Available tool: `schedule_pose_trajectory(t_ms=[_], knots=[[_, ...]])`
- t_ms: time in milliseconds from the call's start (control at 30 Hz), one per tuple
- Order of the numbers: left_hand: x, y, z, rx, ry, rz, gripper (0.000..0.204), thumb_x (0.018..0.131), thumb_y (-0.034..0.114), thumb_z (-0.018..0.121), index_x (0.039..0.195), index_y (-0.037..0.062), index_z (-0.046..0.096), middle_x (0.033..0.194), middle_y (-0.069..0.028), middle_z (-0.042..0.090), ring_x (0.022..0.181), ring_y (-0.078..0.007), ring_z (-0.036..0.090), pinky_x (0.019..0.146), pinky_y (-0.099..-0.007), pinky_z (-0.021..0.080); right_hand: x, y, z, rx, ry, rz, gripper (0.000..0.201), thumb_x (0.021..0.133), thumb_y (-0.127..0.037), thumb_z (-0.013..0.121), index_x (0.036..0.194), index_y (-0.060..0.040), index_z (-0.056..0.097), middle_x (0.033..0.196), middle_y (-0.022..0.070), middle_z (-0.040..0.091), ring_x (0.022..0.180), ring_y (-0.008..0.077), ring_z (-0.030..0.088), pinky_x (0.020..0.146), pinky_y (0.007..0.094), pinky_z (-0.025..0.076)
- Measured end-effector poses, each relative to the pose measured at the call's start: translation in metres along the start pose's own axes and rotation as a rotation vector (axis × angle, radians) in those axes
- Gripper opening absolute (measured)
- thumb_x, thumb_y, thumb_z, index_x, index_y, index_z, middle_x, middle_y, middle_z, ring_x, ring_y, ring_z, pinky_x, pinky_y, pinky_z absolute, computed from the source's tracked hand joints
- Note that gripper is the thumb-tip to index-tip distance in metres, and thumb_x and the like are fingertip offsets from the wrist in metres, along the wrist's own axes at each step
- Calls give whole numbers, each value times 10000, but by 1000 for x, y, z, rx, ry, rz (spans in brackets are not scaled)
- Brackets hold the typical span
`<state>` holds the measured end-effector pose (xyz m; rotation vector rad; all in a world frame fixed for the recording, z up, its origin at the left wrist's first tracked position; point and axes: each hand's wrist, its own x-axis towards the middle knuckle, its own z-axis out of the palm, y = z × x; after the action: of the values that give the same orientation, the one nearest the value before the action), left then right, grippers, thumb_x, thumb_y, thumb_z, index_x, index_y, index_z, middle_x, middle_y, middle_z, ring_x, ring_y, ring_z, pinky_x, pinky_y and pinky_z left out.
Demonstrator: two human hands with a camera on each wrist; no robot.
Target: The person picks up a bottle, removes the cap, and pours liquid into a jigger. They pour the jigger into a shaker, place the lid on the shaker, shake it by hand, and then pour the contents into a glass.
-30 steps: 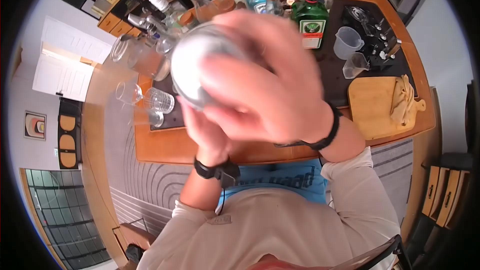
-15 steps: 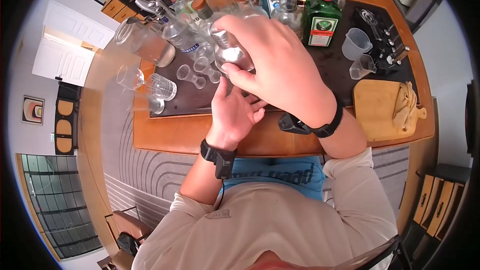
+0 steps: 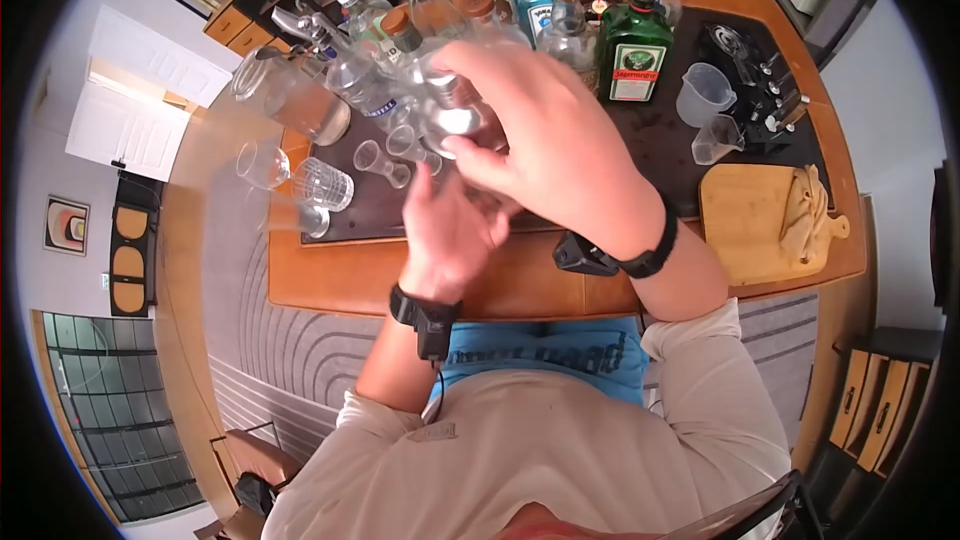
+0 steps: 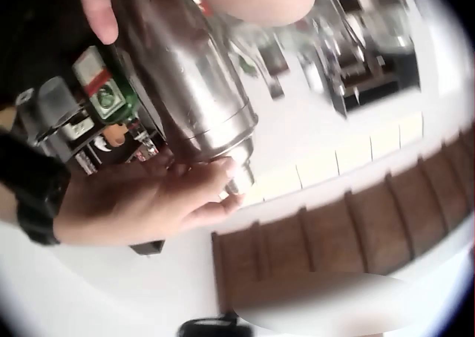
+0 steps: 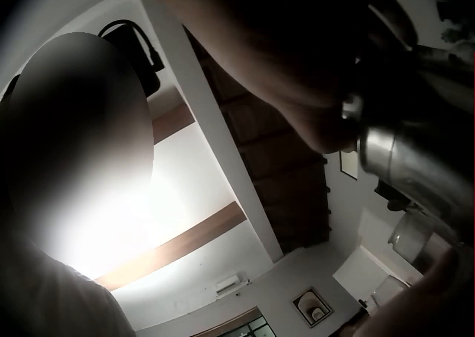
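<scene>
A metal cocktail shaker is held in the air in front of the chest, over the near part of the table. My right hand grips its capped end from above. In the left wrist view that hand has thumb and fingers about the small cap. Below it my left hand, blurred, holds the shaker's other end. Left-hand fingers lie on either side of the steel body in the left wrist view. The right wrist view is dark, with the shaker at its right.
Several bottles stand behind the hands, among them a green bottle. Hourglass-shaped jiggers, a cut glass tumbler and a glass jar are at left. A plastic jug and a wooden board with a cloth lie right.
A second ago both hands and the shaker were raised close to the head camera, blurred. They came down toward the table; since then the left hand has shifted slightly left.
</scene>
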<state>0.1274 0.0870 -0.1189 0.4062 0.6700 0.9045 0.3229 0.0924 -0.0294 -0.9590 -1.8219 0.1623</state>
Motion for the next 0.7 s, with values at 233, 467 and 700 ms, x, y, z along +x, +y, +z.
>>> schedule_pose_trajectory(t_ms=[233,467,700], knots=[[0,-13,-14,-99,-86,-112,879,1068,775,313,1708,182,211,1591,-212,412,1345,-431,581,791,-386,617,2,9,10,-121,115,-155,631,798,-214,883,1350,-135,587,870,137,658,801,378,669,731,477,520],[-7,-26,-10,-131,-60,-172,839,1057,786,341,1639,182,365,1508,-138,544,1217,-339,637,733,-407,620,-1,6,8,-268,-21,-31,596,844,-238,837,1379,-142,593,970,91,660,902,330,670,808,473,521],[-20,-6,30,-206,-271,437,782,1107,692,344,1650,132,399,1638,-101,492,1461,-292,527,1179,-507,460,-3,-23,-15,115,502,-550,521,700,-183,853,1210,-184,746,1317,198,651,1041,382,659,932,467,543]])
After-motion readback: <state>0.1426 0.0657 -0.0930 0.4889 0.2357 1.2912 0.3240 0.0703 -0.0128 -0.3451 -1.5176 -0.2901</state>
